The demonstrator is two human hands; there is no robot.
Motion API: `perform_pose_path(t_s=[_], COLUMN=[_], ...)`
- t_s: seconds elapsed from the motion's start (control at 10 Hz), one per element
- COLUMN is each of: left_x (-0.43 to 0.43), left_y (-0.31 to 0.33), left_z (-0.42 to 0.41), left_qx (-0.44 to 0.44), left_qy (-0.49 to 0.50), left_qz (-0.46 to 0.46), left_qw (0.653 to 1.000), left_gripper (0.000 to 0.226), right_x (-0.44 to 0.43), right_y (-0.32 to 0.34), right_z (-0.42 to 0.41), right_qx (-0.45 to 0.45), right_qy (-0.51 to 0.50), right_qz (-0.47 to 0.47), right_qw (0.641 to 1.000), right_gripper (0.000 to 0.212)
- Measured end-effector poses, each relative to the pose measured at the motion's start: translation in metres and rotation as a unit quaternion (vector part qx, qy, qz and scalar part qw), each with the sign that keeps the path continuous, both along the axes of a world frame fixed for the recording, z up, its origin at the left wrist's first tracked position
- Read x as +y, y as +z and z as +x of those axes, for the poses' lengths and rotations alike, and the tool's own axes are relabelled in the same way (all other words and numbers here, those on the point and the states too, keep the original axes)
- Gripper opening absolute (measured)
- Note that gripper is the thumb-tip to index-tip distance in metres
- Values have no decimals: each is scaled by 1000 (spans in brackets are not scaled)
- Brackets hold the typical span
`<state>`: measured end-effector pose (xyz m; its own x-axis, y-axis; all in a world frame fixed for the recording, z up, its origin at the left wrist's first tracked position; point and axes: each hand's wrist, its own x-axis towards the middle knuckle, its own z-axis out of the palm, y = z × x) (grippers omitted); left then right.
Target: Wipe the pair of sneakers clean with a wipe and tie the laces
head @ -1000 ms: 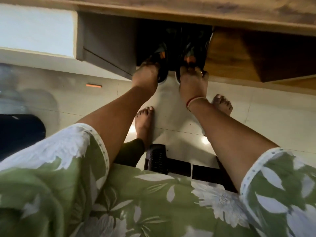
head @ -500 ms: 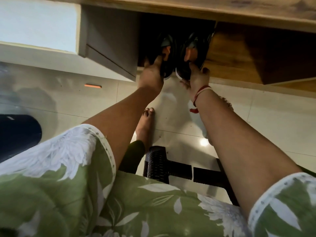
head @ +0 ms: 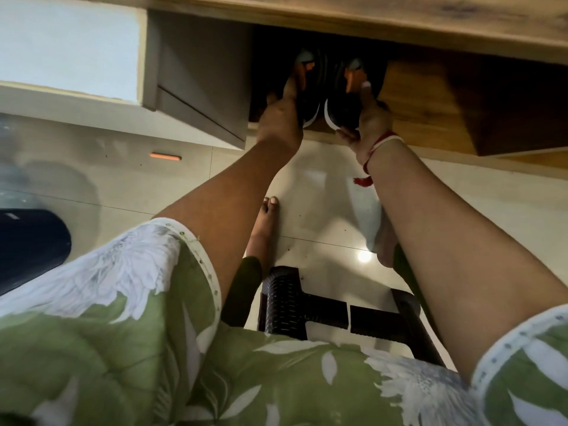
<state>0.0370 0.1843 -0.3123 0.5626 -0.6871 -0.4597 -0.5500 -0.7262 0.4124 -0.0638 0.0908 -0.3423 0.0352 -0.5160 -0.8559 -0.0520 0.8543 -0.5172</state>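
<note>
It looked like a home: a wooden cabinet (head: 430, 118) stood on pale floor tiles (head: 322, 186), with a dark plastic stool (head: 285, 305) and a bare foot (head: 264, 222) before the cabinet

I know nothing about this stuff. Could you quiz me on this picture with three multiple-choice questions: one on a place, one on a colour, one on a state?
1. Where are the sneakers?
A) on the person's feet
B) at the open cabinet
C) flat on the floor

2. What colour is the thread on the right wrist?
A) blue
B) red
C) yellow

3. What are the left hand and right hand doing?
A) hanging idle
B) sharing one wipe
C) each gripping one sneaker

Answers: 1 B, they show against the cabinet's dark opening; 2 B, a red band circles that wrist; 3 C, each hand's fingers curl round a sneaker.
</note>
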Motion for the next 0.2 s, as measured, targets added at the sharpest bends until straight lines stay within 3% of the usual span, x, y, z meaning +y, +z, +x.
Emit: perform_pose_path(t_s=[0.1, 0.2], left_x=[12, 28], left_y=[12, 32], left_z=[-7, -13], left_qx=[29, 51], left_qy=[17, -8], left_qz=[-17, 55], left_qw=[999, 997], left_gripper=[85, 83], right_x=[15, 34], right_y=[-1, 9], right_z=[-11, -23], right_qx=[108, 188], right_qy=[20, 119], right_qz=[-28, -68], right_qw=[994, 972], right_gripper=[79, 63])
